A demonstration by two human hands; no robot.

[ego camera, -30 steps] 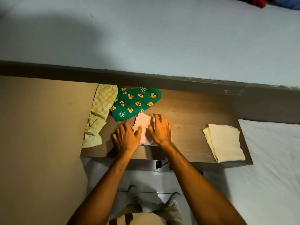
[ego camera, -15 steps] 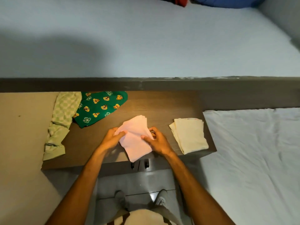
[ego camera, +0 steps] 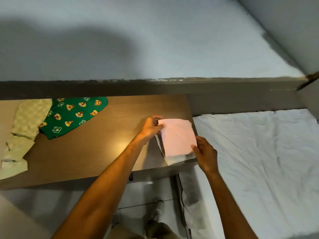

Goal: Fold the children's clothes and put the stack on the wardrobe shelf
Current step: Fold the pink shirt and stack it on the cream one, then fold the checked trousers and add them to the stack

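- Fingers (ego camera: 159,126) of the left hand (ego camera: 151,127) pinch the far left corner of the pink cloth (ego camera: 177,137); the right hand (ego camera: 205,152) grips its near right corner
- Pink cloth sits folded on the cream cloth (ego camera: 174,159) at the table (ego camera: 96,145) right edge, beside the bed (ego camera: 259,152)
- Done, by the look: two pieces folded and stacked
- Left: two unfolded pieces, green print (ego camera: 72,114) and pale check (ego camera: 22,131); no wardrobe shelf is in view

- No readable text, label, brand or number anywhere.
- The green cloth (ego camera: 72,114), well left of the fingers, bears only cartoon faces and white clover-like marks, no letters.
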